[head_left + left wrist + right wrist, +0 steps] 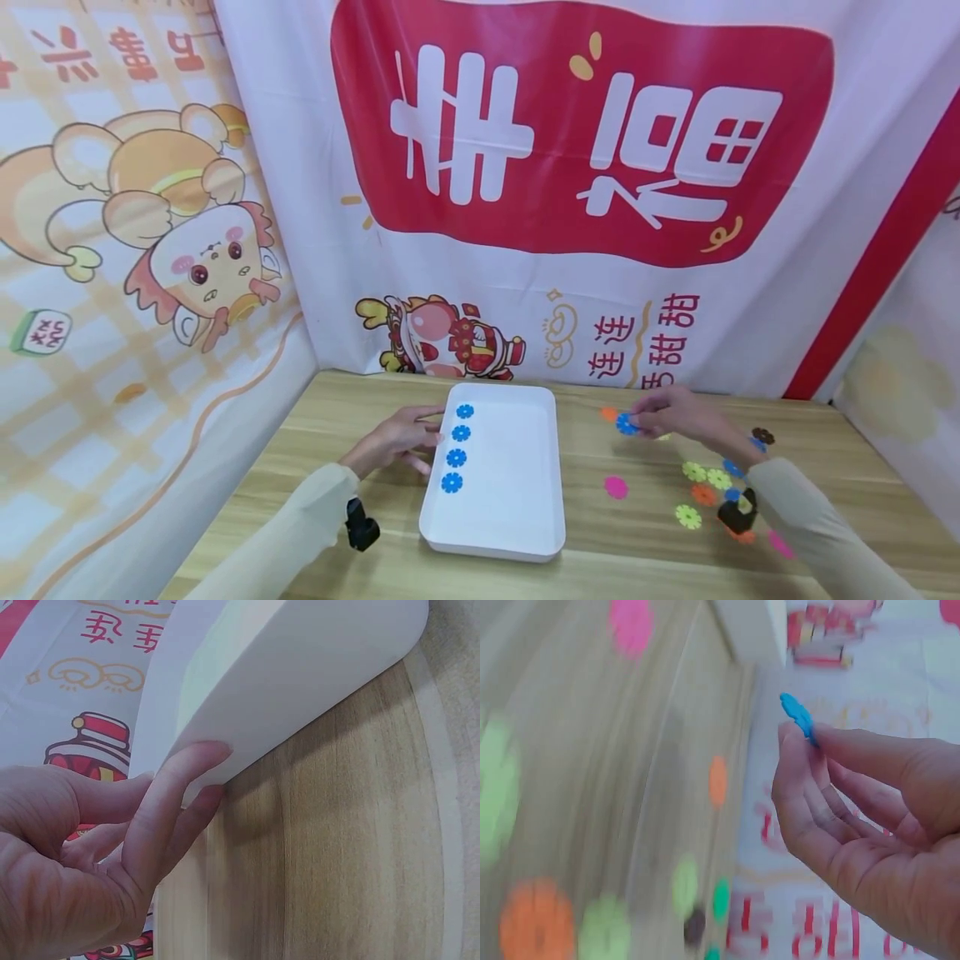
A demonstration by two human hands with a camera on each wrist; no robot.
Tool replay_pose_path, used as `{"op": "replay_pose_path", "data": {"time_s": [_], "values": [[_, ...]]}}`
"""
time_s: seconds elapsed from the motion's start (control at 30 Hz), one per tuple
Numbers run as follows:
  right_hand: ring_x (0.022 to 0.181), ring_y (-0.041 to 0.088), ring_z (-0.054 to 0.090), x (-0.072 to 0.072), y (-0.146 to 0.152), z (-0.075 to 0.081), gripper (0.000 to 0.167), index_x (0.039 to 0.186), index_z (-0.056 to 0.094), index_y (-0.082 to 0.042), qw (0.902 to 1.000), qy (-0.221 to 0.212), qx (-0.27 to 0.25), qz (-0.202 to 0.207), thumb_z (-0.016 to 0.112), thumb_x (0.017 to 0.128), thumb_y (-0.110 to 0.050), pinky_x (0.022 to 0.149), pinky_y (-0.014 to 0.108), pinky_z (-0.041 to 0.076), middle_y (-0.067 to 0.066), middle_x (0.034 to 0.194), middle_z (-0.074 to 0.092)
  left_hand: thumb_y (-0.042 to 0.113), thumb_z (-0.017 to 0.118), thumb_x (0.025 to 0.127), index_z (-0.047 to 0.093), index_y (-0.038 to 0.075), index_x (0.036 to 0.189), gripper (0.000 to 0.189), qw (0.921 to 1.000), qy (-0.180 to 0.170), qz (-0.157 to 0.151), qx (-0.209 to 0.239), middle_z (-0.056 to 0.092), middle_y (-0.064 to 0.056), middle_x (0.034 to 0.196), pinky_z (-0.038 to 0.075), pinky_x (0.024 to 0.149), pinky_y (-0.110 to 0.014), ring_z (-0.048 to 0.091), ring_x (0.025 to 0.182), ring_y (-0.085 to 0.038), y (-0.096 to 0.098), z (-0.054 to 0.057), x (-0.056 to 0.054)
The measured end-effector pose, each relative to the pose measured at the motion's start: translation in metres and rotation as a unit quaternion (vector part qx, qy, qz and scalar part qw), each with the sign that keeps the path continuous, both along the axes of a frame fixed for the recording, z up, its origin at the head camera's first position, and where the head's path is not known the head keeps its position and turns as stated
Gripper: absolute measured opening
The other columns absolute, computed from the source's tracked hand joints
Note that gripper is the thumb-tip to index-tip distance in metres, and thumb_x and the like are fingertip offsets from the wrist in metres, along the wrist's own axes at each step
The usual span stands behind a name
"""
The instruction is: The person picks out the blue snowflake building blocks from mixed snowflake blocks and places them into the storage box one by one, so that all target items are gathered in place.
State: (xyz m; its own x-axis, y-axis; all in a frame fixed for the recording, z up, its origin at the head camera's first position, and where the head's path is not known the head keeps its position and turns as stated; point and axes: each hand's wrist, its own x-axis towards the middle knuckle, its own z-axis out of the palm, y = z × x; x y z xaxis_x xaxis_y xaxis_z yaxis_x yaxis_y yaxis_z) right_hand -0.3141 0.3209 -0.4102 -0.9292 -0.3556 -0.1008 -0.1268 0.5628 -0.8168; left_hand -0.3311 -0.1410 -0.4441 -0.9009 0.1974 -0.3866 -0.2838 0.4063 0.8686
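Observation:
A shallow white tray point(510, 467) lies on the table, with several blue notched discs point(456, 457) in a column along its left side. My left hand point(405, 437) holds the tray's left edge. In the left wrist view, fingertips point(214, 752) lie against the outer wall and another digit meets the rim. Right of the tray, my right hand point(667, 414) pinches a blue notched disc point(798, 716) between thumb and fingers, raised off the table. An orange disc point(608, 413) appears just beside it in the head view.
Loose yellow-green discs point(688, 517), orange discs point(703, 494), a pink disc point(617, 487) and a brown disc point(762, 435) lie scattered on the wooden table point(345, 417). Some sit under the right forearm. A printed cloth point(555, 333) hangs along the table's back edge.

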Motion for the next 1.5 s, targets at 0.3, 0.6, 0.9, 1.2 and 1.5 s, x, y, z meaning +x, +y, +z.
{"op": "replay_pose_path", "data": {"time_s": [0.3, 0.6, 0.9, 1.2, 1.5], "values": [[0.092, 0.034, 0.077, 0.004, -0.088, -0.009, 0.020, 0.111, 0.062, 0.015, 0.9868, -0.072, -0.134, 0.056, 0.066, 0.100, -0.002, 0.090, 0.055, 0.065, 0.029, 0.102, 0.073, 0.000, 0.061, 0.102, 0.041, 0.011, 0.161, 0.063, 0.9999, 0.006, -0.005, -0.007, 0.055, -0.028, 0.150, 0.069, 0.066, -0.038, 0.075, 0.102, -0.031, 0.006, 0.001, 0.000], [0.078, 0.026, 0.078, 0.011, -0.163, -0.016, 0.017, 0.112, 0.071, 0.008, 0.9842, -0.119, -0.112, 0.068, 0.070, 0.097, 0.000, 0.083, 0.049, 0.068, 0.021, 0.089, 0.077, 0.000, 0.062, 0.102, 0.041, 0.010, 0.161, 0.063, 0.9998, 0.012, -0.008, -0.012, 0.057, -0.028, 0.148, 0.068, 0.064, -0.037, 0.076, 0.099, -0.028, 0.005, 0.001, 0.003], [0.075, 0.027, 0.079, 0.018, -0.217, -0.030, 0.009, 0.099, 0.076, 0.004, 0.9829, -0.150, -0.063, 0.087, 0.075, 0.095, -0.004, 0.075, 0.042, 0.069, 0.016, 0.083, 0.078, 0.002, 0.061, 0.104, 0.041, 0.010, 0.161, 0.061, 0.9998, 0.011, -0.004, -0.017, 0.056, -0.029, 0.148, 0.068, 0.064, -0.037, 0.076, 0.100, -0.031, 0.001, 0.003, 0.003], [0.072, 0.028, 0.079, 0.026, -0.249, -0.036, 0.005, 0.089, 0.077, 0.001, 0.9839, -0.146, -0.032, 0.097, 0.078, 0.093, -0.003, 0.069, 0.038, 0.069, 0.014, 0.078, 0.078, 0.001, 0.060, 0.104, 0.040, 0.010, 0.161, 0.062, 0.9999, 0.009, -0.009, -0.008, 0.052, -0.029, 0.152, 0.069, 0.065, -0.038, 0.075, 0.106, -0.034, 0.001, 0.003, 0.002], [0.067, 0.029, 0.077, 0.032, -0.264, -0.040, 0.008, 0.085, 0.075, -0.001, 0.9892, -0.121, -0.001, 0.082, 0.079, 0.091, -0.003, 0.065, 0.037, 0.069, 0.013, 0.074, 0.076, -0.001, 0.060, 0.103, 0.040, 0.008, 0.161, 0.062, 0.9999, 0.009, -0.014, 0.005, 0.055, -0.030, 0.148, 0.069, 0.065, -0.037, 0.074, 0.107, -0.036, 0.001, 0.004, 0.001]]}}
